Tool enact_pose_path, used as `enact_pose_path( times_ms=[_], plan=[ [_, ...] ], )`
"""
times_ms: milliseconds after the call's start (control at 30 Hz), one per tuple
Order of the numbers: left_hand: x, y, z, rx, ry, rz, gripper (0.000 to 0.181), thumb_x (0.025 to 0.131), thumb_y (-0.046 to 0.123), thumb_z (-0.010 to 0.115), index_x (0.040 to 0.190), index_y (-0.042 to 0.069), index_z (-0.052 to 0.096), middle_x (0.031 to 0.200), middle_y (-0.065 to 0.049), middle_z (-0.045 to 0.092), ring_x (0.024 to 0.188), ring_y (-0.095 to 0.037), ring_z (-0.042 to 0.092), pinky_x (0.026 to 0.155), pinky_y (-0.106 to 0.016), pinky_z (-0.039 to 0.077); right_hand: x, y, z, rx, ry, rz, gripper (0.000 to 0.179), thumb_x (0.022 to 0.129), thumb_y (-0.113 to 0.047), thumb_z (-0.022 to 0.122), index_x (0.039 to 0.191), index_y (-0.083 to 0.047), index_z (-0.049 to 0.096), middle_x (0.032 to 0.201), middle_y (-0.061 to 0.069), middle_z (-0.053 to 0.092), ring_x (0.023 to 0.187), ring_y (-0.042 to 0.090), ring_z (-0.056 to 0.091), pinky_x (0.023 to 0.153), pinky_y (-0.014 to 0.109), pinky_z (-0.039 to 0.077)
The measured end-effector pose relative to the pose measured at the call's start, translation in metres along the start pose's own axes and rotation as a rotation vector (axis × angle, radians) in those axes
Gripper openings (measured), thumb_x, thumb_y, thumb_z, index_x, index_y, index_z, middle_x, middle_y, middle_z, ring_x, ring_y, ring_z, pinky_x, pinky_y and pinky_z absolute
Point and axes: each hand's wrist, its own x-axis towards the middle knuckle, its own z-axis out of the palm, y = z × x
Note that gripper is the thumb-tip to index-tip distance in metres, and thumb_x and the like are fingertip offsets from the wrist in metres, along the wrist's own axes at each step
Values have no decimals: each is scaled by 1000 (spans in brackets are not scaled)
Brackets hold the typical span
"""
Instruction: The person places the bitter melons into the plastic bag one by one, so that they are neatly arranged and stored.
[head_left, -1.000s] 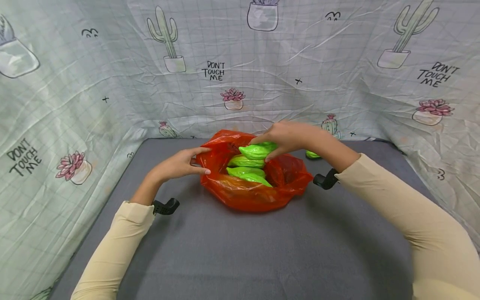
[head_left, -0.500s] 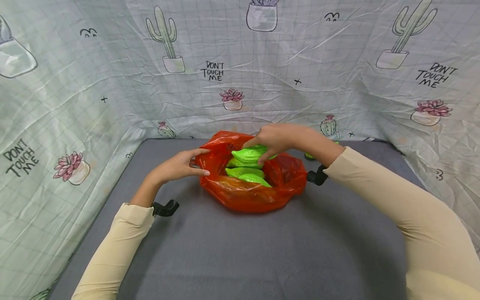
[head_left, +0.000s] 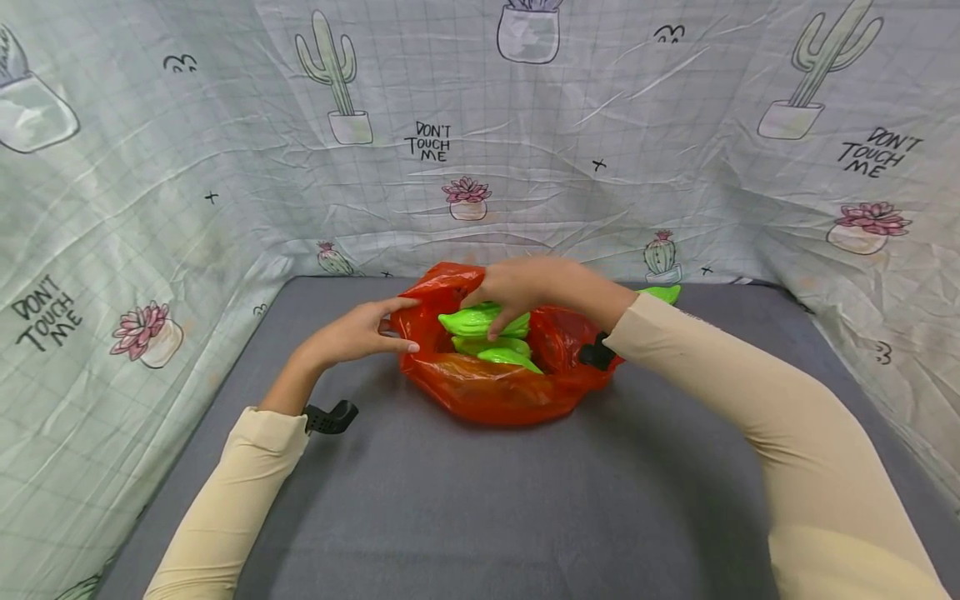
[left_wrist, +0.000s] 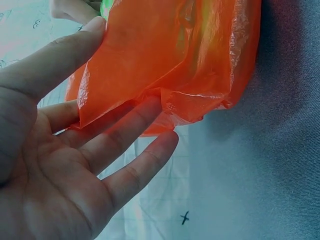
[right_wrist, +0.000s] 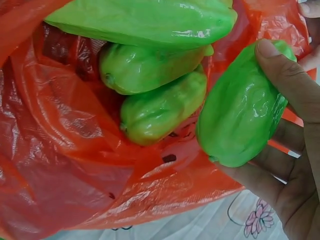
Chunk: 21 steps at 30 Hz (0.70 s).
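Note:
A red plastic bag (head_left: 495, 400) stands with its mouth spread wide on the grey table. My left hand (head_left: 356, 333) holds the bag's left edge, with the thumb on one face of the film and the fingers behind it in the left wrist view. My right hand (head_left: 525, 287) reaches over the bag from the right and grips a green ridged starfruit (right_wrist: 242, 107) between thumb and fingers. In the right wrist view this fruit is over the bag's mouth, beside several other starfruit (right_wrist: 155, 112) lying inside.
One more green starfruit (head_left: 663, 293) is on the table behind the right forearm, partly hidden by the sleeve. Cloth walls (head_left: 525, 150) with printed cacti enclose the grey table (head_left: 465, 517) at the back and both sides.
My right hand has carried the starfruit leftward and lower over the bag's opening. My left hand keeps its place on the bag's edge. The starfruit behind the right arm shows more now.

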Motion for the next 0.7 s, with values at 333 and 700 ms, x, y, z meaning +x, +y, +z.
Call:
enact_pose_path(
  times_ms=[333, 700],
  plan=[
    [1, -1, -1, -6, 6, 5, 77, 90, 27, 79, 155, 7, 41, 140, -13, 58, 115, -26, 62, 96, -43, 51, 23, 3, -2, -25, -60, 14, 65, 93, -38, 74, 147, -8, 54, 139, 8, 63, 124, 25, 61, 109, 39, 45],
    [3, 0, 2, 33, -12, 19, 78, 89, 35, 80, 154, 8, 44, 144, -13, 55, 119, -28, 55, 103, -50, 46, 51, 3, 2, -103, -135, 62, 63, 93, -46, 72, 141, -6, 61, 127, 6, 69, 108, 22, 65, 101, 37, 50]
  ],
)
